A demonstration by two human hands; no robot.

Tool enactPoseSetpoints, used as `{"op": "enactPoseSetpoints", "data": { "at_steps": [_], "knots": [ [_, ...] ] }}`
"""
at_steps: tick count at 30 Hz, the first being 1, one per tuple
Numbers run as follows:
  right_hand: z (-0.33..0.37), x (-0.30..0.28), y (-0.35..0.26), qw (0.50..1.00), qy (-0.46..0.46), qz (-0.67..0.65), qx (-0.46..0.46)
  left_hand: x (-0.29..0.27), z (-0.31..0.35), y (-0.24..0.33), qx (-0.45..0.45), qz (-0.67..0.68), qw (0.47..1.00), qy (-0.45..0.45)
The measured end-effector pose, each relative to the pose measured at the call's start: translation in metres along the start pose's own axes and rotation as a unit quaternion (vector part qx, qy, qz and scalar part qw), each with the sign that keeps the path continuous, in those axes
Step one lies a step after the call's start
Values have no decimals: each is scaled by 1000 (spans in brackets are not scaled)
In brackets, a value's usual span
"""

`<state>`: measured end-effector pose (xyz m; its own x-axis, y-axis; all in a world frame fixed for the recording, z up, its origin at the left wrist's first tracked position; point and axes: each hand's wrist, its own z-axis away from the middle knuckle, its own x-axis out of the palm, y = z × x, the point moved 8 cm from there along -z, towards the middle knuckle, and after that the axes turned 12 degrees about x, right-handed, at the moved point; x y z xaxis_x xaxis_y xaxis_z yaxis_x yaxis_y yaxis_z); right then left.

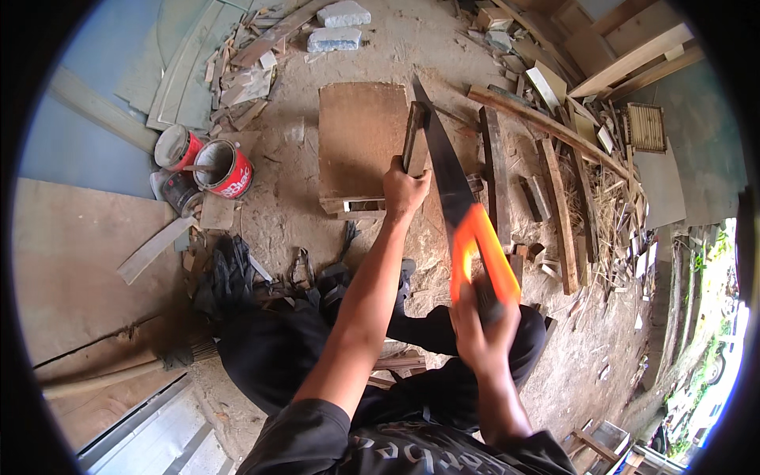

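My left hand (406,188) is closed around the near end of a short wooden block (415,141), which lies along the right edge of a low brown board-topped stand (360,142). In my right hand (484,328) is the orange and black handle of a hand saw (450,170). Its dark blade points away from me, and the upper part runs against or close beside the far right side of the block. Whether the teeth are in the wood I cannot tell. Slight blur shows on the saw handle and my right hand.
Several long timbers (559,214) lie on the ground at the right, beside wood scraps and straw. Red paint cans (226,170) stand at the left near a black plastic bag (229,273). Pale blocks (334,39) lie at the far side. Boards lean along the left wall.
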<state>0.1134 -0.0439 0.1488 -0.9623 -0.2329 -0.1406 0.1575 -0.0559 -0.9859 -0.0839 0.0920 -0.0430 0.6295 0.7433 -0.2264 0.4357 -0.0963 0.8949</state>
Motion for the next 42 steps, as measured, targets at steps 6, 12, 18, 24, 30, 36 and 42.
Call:
{"op": "enactPoseSetpoints", "data": {
  "at_steps": [6, 12, 18, 24, 30, 36, 42],
  "knots": [
    [-107, 27, -23, 998, 13, 39, -45, 1, -2, 13, -14, 5, 1000, -18],
    [-133, 37, -29, 999, -8, 30, 10, -1, 9, 2, -16, -23, 999, -24],
    [28, -29, -72, 994, -20, -4, 111, 10, 3, 9, -10, -24, 1000, -8],
    [-189, 51, -41, 994, -18, -12, 106, 17, -1, 9, 8, -22, 1000, -10],
    [-37, -6, -42, 990, -5, -60, 131, -5, -1, 1, 3, -30, 1000, -5],
    [-52, -13, -53, 988, 3, -39, 147, 4, 1, 3, -17, -32, 999, -12],
    [-179, 43, -25, 995, -37, -16, 91, 12, 11, 3, -38, -49, 997, -43]
  ]
}}
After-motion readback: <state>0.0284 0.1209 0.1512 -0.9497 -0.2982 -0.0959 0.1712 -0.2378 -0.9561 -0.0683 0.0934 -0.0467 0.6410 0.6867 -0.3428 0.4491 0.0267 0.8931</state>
